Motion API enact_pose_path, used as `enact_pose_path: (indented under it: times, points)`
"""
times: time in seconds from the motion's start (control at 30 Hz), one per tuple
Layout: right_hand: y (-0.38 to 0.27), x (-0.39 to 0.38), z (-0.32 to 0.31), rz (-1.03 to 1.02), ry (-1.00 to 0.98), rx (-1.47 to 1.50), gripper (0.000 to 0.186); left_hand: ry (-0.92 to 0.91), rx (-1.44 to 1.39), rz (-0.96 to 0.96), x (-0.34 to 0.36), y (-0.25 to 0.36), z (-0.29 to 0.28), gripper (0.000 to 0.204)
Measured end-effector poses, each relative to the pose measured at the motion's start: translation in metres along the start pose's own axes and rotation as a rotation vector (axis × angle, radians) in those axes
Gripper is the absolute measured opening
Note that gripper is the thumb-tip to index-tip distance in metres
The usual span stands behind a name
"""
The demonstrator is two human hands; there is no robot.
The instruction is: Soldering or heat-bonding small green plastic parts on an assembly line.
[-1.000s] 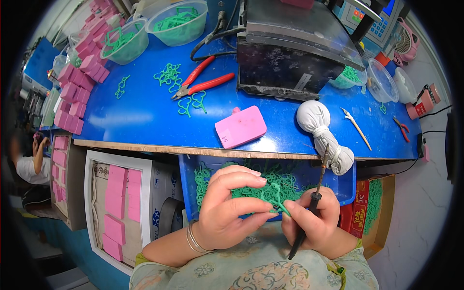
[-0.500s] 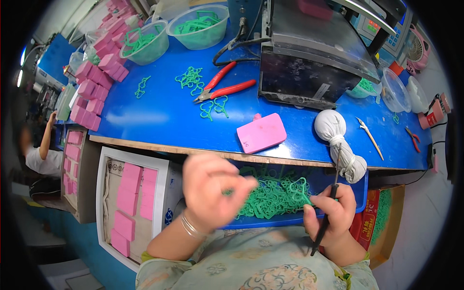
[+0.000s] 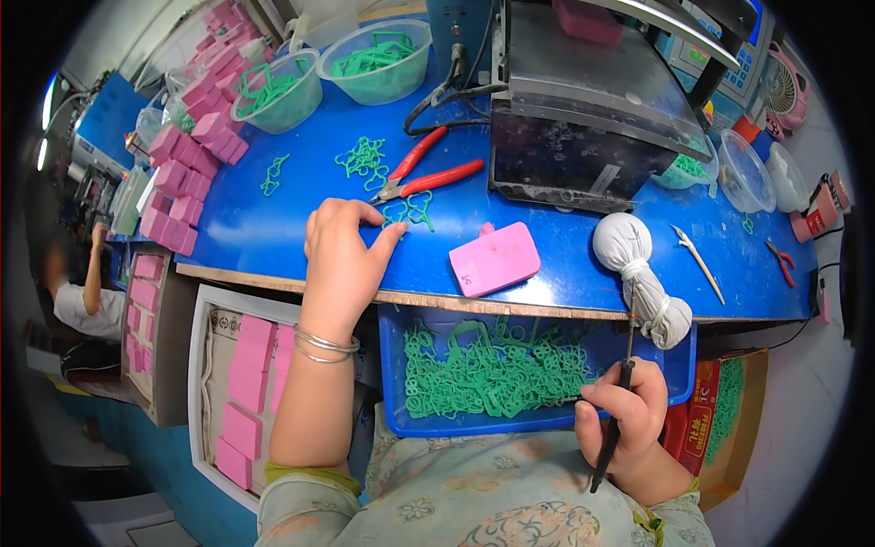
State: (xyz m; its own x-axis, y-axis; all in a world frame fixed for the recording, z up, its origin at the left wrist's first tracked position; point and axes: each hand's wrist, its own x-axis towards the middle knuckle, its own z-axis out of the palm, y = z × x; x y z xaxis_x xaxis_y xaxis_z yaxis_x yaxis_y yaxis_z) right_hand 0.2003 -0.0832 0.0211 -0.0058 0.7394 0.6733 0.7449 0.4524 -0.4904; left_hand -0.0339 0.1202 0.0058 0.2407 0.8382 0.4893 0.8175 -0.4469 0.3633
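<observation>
On the blue table, my left hand (image 3: 343, 244) reaches to a small looped green piece (image 3: 396, 212). Its thumb and index finger are apart on either side of that piece, touching or nearly so. Another looped green piece (image 3: 420, 210) lies just beyond, beside red-handled cutting pliers (image 3: 427, 175). My right hand (image 3: 631, 421) grips a slim tool with a black handle (image 3: 612, 428) and a thin metal shaft pointing up. Below the table edge, between my arms, a blue tray (image 3: 394, 401) holds a heap of green pieces (image 3: 492, 369).
A pink block (image 3: 495, 259) and a tied white cloth bundle (image 3: 629, 246) lie near the table edge. Behind stands a black machine (image 3: 570, 150). Tubs of green pieces (image 3: 378, 77) and stacked pink blocks (image 3: 182, 178) are at the back left. A person (image 3: 87, 305) sits far left.
My left hand has moved up and left, from over the tray to the green pieces on the table. The green piece at my right fingertips no longer shows there; the tool stays in that hand.
</observation>
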Motion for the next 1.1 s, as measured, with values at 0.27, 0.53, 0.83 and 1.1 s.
enact_pose_path:
  times: [0.27,0.53,0.83,1.1]
  points:
    - [0.001,0.002,0.004,0.002,0.006,0.038,0.02,-0.18,-0.469,-0.352,-0.016,0.012,-0.02,0.014]
    - [-0.006,0.017,0.013,0.021,-0.105,0.149,0.033,-0.364,-1.726,-0.523,-0.081,0.077,-0.024,0.029]
    - [-0.008,0.009,0.022,0.072,-0.07,0.162,0.024,-0.578,-1.962,-0.495,-0.109,0.099,-0.008,0.015]
    - [-0.007,0.01,0.019,0.047,-0.068,0.058,0.022,-0.326,-1.41,-0.054,-0.101,0.096,-0.014,0.038]
